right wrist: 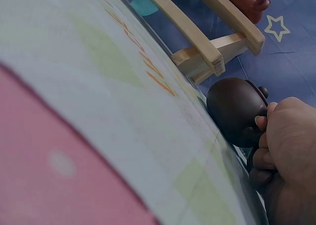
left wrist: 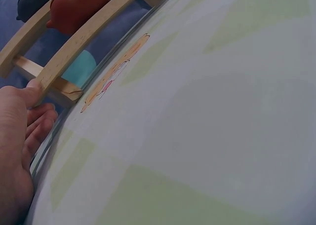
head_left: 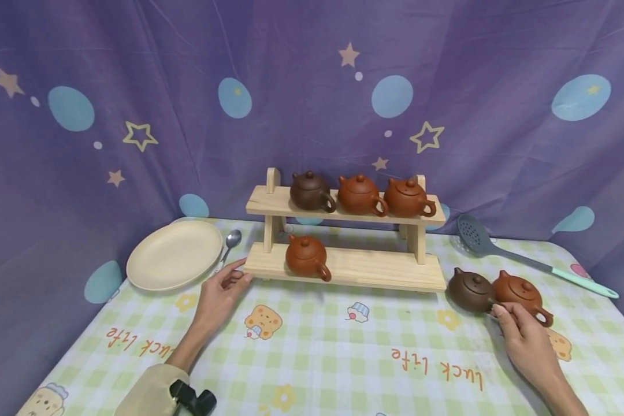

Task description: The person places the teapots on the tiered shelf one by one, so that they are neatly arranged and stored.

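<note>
A two-tier wooden shelf [head_left: 353, 263] stands mid-table. My left hand [head_left: 222, 297] holds the left end of its lower board, thumb over the edge and fingers below in the left wrist view. At right, my right hand [head_left: 531, 345] pinches the handle of a dark brown teapot [head_left: 470, 290], whose spout points away to the left. Whether that teapot touches the cloth I cannot tell. Right beside it sits a reddish-brown teapot [head_left: 520, 294]. On the lower board is another reddish-brown teapot [head_left: 305, 256]. The upper board bears a dark teapot [head_left: 309, 192] and two reddish-brown teapots [head_left: 360, 195].
A cream plate [head_left: 174, 254] lies at the left, with a spoon [head_left: 231, 241] between it and the shelf. A grey slotted skimmer [head_left: 475, 234] with a mint handle lies at the back right. Behind everything hangs a purple curtain [head_left: 312, 138].
</note>
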The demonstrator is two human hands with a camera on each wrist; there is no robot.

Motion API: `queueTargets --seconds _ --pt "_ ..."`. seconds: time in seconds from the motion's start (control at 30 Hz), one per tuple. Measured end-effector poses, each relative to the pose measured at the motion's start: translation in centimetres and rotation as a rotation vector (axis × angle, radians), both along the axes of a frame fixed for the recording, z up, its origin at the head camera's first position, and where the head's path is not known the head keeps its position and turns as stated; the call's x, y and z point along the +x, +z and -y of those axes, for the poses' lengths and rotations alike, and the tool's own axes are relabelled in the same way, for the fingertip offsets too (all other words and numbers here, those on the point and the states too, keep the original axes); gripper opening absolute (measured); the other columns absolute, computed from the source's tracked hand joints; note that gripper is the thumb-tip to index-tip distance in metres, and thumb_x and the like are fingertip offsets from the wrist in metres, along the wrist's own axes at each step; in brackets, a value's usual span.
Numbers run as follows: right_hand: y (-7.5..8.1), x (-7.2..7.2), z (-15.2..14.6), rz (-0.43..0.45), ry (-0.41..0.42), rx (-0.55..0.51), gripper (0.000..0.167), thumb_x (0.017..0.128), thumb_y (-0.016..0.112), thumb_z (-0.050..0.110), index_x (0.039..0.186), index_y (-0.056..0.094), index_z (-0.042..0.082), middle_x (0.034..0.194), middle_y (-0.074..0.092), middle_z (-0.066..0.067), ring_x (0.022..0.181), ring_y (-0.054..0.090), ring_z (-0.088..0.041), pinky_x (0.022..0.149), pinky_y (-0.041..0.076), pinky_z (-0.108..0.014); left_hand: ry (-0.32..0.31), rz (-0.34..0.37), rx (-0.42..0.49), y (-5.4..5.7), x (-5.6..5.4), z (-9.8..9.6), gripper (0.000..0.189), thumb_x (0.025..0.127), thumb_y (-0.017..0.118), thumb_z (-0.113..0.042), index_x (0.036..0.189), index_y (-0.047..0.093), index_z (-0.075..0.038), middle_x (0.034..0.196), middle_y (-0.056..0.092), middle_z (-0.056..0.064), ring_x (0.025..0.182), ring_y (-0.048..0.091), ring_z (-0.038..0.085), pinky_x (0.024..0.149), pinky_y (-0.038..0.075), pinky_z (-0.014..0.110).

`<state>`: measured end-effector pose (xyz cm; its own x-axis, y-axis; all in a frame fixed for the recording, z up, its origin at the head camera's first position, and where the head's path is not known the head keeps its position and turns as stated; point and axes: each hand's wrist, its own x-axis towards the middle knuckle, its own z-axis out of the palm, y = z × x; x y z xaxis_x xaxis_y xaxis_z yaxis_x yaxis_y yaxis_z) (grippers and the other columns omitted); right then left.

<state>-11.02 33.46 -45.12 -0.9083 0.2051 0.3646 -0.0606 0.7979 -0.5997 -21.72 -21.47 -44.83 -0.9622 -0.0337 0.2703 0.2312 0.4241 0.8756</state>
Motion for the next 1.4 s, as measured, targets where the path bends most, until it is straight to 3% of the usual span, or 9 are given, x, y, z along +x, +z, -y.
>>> queueTargets --seconds 0.27,0.87,1.03,1.4 --pt "-0.1 0.1 0.0 -0.018 -0.033 0.010 0.026 0.111 0.050 0.019 0.107 0.061 -0.004 0.083 0.060 -0.008 0.070 0.045 -0.003 0.058 0.033 -0.017 -0.001 0.001 -0.003 0.1 0.0 -0.1 0.047 0.100 0.072 -0.029 0.141 0.063 -0.008 0.102 0.072 0.012 0.091 0.068 0.014 0.084 0.053 0.017" --pt "0.4 0.1 0.5 -0.185 -0.035 -0.036 0.015 0.107 0.056 0.009 0.103 0.063 -0.003 0.080 0.059 -0.005 0.071 0.044 0.002 0.060 0.035 -0.017 0.000 -0.010 -0.010 0.0 0.0 0.0 0.047 0.100 0.073 -0.027 0.141 0.063 -0.007 0.103 0.073 0.012 0.092 0.068 0.013 0.085 0.054 0.016" --pt "0.7 0.1 0.7 -0.173 -0.041 -0.054 0.017 0.108 0.055 0.011 0.104 0.062 -0.004 0.081 0.059 -0.007 0.070 0.043 0.000 0.058 0.034 -0.018 0.001 -0.005 -0.012 0.0 0.0 0.1 0.047 0.100 0.073 -0.028 0.142 0.062 -0.008 0.103 0.073 0.012 0.092 0.068 0.012 0.085 0.054 0.016" --pt "1.6 0.2 1.5 -0.185 -0.035 -0.139 0.016 0.109 0.053 0.012 0.105 0.061 -0.001 0.079 0.053 0.002 0.068 0.045 -0.002 0.054 0.035 -0.018 0.002 -0.003 0.001 -0.1 0.0 0.1 0.046 0.100 0.073 -0.027 0.141 0.063 -0.008 0.103 0.073 0.012 0.092 0.068 0.013 0.086 0.054 0.017"
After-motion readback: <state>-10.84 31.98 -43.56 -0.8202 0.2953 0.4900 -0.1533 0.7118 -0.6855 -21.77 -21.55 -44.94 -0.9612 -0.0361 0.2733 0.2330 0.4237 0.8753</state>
